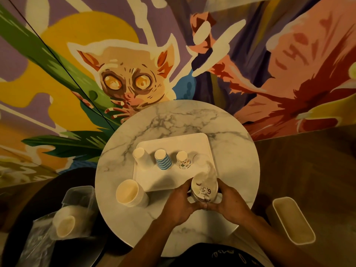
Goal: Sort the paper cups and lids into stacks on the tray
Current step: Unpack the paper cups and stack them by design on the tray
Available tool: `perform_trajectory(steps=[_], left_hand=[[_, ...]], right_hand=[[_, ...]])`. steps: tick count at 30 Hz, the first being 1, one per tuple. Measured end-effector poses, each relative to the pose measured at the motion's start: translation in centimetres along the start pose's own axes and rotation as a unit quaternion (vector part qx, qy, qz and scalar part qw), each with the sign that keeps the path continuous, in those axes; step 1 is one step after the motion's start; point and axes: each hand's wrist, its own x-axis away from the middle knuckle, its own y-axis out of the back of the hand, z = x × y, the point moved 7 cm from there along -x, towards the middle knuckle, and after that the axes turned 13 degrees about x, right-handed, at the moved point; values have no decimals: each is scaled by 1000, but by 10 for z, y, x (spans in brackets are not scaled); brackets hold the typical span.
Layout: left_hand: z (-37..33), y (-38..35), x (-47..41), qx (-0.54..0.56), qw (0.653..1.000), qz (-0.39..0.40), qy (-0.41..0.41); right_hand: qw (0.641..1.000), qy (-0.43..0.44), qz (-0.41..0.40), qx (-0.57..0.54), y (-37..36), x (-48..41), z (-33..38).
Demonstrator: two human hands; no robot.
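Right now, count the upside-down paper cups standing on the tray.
3, in a row: white cup left, blue-striped cup middle, patterned cup right. Each may hide nested cups.

A single head-worn wide-angle camera looks steeply down and forward from close above the round table [173,120]. It faces the painted wall [134,54] beyond.

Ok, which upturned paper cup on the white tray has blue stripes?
The middle paper cup, between the plain white cup on the left and the small multicoloured-print cup on the right.

three cups [163,160] in row on tray [173,141]
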Motion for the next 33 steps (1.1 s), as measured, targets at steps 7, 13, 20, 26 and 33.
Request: perform_trajectory(steps=[7, 13, 20, 26, 33], left_hand=[[1, -4, 4, 22, 999, 14, 19], [-24, 12, 23, 45, 999, 4, -26], [-29, 11, 19, 69, 997, -1, -17], [-10, 4, 11, 52, 999, -7, 5], [2, 2, 4, -3, 999, 0, 38]], right_hand=[[998, 24, 56, 23, 1, -4, 8], [995, 80, 65, 8, 33, 0, 23], [996, 72, 26, 36, 34, 5, 32], [999, 25, -1, 29, 17, 0, 14], [998, 36, 24, 46, 11, -6, 7]])
